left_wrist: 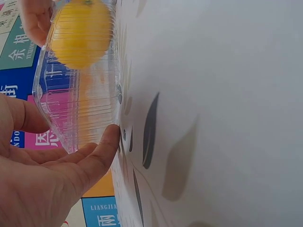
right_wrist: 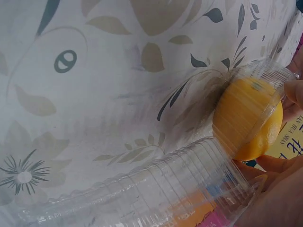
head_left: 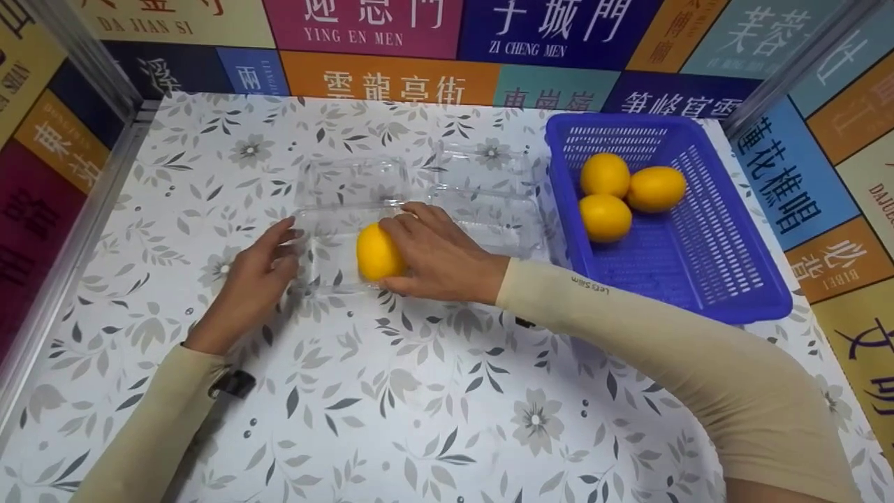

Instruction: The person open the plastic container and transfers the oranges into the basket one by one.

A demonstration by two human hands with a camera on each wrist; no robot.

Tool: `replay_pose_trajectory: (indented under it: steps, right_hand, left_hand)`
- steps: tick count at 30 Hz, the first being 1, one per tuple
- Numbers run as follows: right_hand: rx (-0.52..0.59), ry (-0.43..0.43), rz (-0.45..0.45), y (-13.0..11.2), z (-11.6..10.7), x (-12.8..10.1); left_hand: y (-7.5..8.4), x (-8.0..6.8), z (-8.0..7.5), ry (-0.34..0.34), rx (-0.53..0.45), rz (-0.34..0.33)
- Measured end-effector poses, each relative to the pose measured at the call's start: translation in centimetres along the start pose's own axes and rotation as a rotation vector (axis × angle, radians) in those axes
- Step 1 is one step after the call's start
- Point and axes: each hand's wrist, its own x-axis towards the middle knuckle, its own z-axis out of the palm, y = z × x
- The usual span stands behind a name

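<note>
My right hand grips a yellow-orange, oval orange from its right side. That orange sits in the right part of a clear plastic clamshell box, whose lid stands open toward the back. The box's ribbed wall shows in front of the fruit in the left wrist view. My left hand is at the left end of the box, its thumb and fingers apart and loosely bent around the corner. The fingertips lie by the tabletop at the box's end.
A second clear box, lid open, stands right of the first. Beyond it, a blue plastic basket holds three oranges at its left side. The table has a leaf-and-flower cover. Walls with coloured lettered panels border it.
</note>
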Motion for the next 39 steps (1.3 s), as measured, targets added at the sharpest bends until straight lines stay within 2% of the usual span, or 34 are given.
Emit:
replay_pose_trajectory:
  steps: [8, 13, 26, 35, 39]
  right_hand:
    - [-0.033, -0.047, 0.093, -0.5, -0.1, 1.2]
    - [-0.045, -0.048, 0.1, -0.6, -0.2, 1.8]
    - [-0.177, 0.112, 0.009, -0.5, 0.1, 2.0]
    - [-0.165, 0.147, -0.007, -0.8, -0.2, 2.0]
    - [-0.152, 0.188, -0.024, -0.9, -0.3, 2.0]
  left_hand:
    - [0.0, 0.0, 0.1, 0.009, -0.011, 0.003]
    - [0.0, 0.1, 0.2, 0.013, -0.027, 0.009]
    - [0.1, 0.0, 0.1, 0.0, 0.006, 0.016]
    - [0.2, 0.0, 0.1, -0.001, -0.002, 0.001]
    - [0.2, 0.0, 0.1, 0.003, 0.003, -0.004]
